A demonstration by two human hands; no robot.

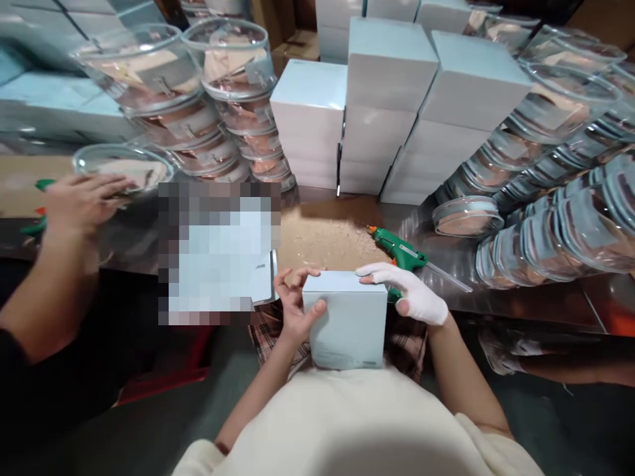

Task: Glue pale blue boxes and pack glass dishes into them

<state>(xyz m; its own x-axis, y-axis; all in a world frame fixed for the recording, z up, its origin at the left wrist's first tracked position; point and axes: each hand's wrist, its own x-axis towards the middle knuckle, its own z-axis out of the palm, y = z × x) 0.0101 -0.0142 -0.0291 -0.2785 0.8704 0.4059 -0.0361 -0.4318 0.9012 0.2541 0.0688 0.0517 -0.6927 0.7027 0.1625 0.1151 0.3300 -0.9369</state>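
Observation:
A pale blue-white box [347,327] stands close against my torso, its lid side up. My left hand [302,307] is bare and closed on the box's left side, thumb on the near face and fingers at the top. My right hand [409,294] wears a white glove with some fingertips bare. Its fingers stretch over the box's top right edge, and the thumb is held apart from the box. A green glue gun [399,250] with a clear glue stick lies on the bench just beyond my right hand.
Tall stacks of white boxes [384,99] stand ahead. Clear round containers are piled at left [233,86] and right [560,218]. A partly pixelated pale panel [223,258] is left of my hands. Another person's hand [86,198] touches a round container [133,165] at left.

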